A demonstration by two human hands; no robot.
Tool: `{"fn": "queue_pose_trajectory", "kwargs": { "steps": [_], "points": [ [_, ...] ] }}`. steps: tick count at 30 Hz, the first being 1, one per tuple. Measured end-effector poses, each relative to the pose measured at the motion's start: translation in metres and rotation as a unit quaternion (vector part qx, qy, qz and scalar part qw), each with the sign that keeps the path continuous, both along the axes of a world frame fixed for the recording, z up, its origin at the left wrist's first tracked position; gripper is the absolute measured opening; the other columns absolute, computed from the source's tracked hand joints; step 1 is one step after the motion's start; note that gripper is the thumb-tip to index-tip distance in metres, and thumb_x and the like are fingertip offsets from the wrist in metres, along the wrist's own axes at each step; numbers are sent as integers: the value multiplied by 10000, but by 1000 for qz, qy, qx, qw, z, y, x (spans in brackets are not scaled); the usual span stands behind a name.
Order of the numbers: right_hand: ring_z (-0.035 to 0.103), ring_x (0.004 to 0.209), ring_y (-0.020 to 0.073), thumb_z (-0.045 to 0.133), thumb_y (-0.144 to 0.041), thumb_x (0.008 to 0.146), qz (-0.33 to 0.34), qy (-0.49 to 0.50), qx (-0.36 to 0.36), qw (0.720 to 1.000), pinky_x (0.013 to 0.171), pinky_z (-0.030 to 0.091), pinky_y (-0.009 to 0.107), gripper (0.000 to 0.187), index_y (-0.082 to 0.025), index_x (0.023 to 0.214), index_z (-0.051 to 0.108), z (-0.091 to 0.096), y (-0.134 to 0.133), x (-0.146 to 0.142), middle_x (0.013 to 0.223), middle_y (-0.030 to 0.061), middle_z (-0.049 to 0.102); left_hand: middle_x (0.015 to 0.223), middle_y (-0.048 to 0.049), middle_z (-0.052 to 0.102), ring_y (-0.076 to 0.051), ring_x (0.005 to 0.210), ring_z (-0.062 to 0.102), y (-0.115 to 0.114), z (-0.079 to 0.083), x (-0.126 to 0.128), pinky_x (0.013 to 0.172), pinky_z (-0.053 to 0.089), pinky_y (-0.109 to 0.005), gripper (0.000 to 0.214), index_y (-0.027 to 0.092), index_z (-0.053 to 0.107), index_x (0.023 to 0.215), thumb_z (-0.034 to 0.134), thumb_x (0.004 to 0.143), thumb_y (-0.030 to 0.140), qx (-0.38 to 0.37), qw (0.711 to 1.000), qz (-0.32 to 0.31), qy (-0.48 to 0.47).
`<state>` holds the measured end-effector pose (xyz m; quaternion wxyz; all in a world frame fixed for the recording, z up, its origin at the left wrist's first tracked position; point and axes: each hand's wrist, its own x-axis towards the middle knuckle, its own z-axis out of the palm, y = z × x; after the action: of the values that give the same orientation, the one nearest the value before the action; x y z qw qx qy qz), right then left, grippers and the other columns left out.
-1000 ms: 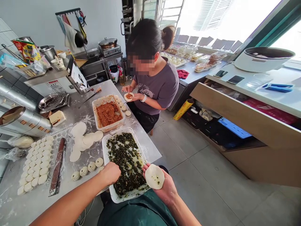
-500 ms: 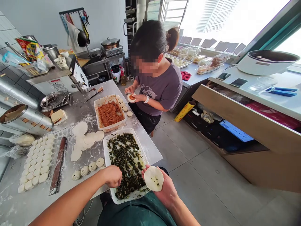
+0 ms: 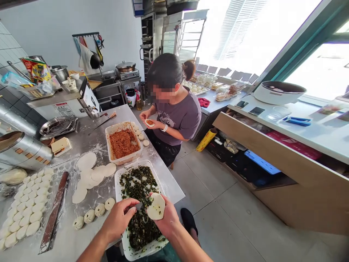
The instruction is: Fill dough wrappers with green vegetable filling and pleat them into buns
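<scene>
My left hand (image 3: 121, 217) is closed around a small filling spatula (image 3: 139, 206), mostly hidden by the fingers. Green filling on its far end meets the edge of a round dough wrapper (image 3: 156, 206). That wrapper lies across the fingers of my right hand (image 3: 169, 217), with a few green bits on its face. Beneath both hands sits a white tub (image 3: 124, 243) of chopped green filling (image 3: 141, 233). Several pleated buns (image 3: 89, 216) stand in a row left of the tub, near flat dough wrappers (image 3: 94, 177) that overlap one another.
Beyond the tub stands a container of reddish filling (image 3: 124, 143). A rolling pin (image 3: 54, 211) lies beside rows of dough pieces (image 3: 28, 203) at left. Across the table corner, a co-worker (image 3: 174, 116) holds a filled wrapper. A knife (image 3: 105, 120) lies farther back.
My left hand has lifted out of the green filling, bringing some up on the spatula. My right hand has brought the wrapper left over the tub. The view has shifted slightly.
</scene>
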<state>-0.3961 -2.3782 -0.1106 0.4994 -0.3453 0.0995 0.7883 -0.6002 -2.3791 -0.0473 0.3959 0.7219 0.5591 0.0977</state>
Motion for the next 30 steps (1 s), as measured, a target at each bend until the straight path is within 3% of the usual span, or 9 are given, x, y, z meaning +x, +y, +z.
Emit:
{"fn": "queue_pose_trajectory", "kwargs": {
  "steps": [2, 4, 7, 9, 13, 16, 25, 30],
  "points": [
    [717, 751, 224, 576, -354, 900, -13, 10, 16, 1000, 742, 588, 379, 284, -143, 1031, 714, 9, 5, -13, 868, 82, 780, 1272, -62, 675, -178, 1158, 630, -17, -8, 13, 1032, 511, -317, 398, 275, 618, 1314, 350, 1021, 298, 104, 992, 70, -6],
    [723, 862, 226, 581, -359, 909, -24, 42, 40, 998, 812, 587, 371, 291, -148, 1058, 715, 20, 8, -21, 956, 90, 783, 1253, -85, 654, -171, 1150, 639, -31, -22, 23, 1005, 537, -301, 440, 297, 578, 1387, 349, 1018, 225, 216, 972, 89, 17],
    [708, 973, 243, 596, -377, 916, -36, 64, 69, 995, 882, 581, 391, 304, -152, 1082, 717, 36, 9, -24, 1019, 100, 775, 1225, -93, 629, -164, 1136, 652, -46, -40, 27, 968, 567, -288, 567, 337, 495, 1470, 347, 979, 95, 336, 937, 37, 91],
    [703, 981, 250, 615, -383, 914, -44, 47, 79, 995, 924, 573, 424, 290, -157, 1059, 722, 42, 8, -22, 997, 93, 773, 1227, -93, 626, -174, 1144, 650, -54, -43, 25, 970, 575, -297, 623, 354, 465, 1489, 370, 950, 57, 370, 919, 4, 133],
    [699, 981, 252, 640, -391, 909, -61, 13, 87, 994, 981, 554, 459, 291, -154, 1059, 718, 42, 5, -18, 994, 96, 771, 1162, -91, 644, -170, 984, 684, -60, -27, 18, 867, 598, -273, 588, 365, 530, 1437, 430, 936, 74, 368, 916, 10, 156],
    [701, 970, 254, 638, -418, 908, -59, 8, 96, 994, 960, 565, 457, 316, -158, 1068, 716, 41, 4, -19, 982, 95, 770, 1176, -97, 632, -160, 997, 678, -55, -16, 18, 866, 589, -252, 579, 353, 482, 1475, 435, 955, 102, 360, 923, 27, 136],
    [703, 989, 269, 646, -415, 906, -56, 3, 87, 995, 939, 577, 481, 294, -167, 1047, 719, 47, 4, -16, 983, 99, 772, 1160, -108, 636, -178, 1040, 678, -52, -21, 27, 900, 593, -289, 597, 327, 481, 1479, 425, 942, 70, 386, 913, -14, 133],
    [720, 948, 239, 613, -341, 937, -32, 6, 54, 998, 905, 596, 433, 269, -162, 1113, 708, 44, 6, 7, 1028, 87, 776, 1249, -103, 628, -171, 1115, 668, -52, -17, 17, 939, 573, -271, 585, 296, 503, 1445, 341, 942, 46, 335, 931, -12, 144]
  ]
}}
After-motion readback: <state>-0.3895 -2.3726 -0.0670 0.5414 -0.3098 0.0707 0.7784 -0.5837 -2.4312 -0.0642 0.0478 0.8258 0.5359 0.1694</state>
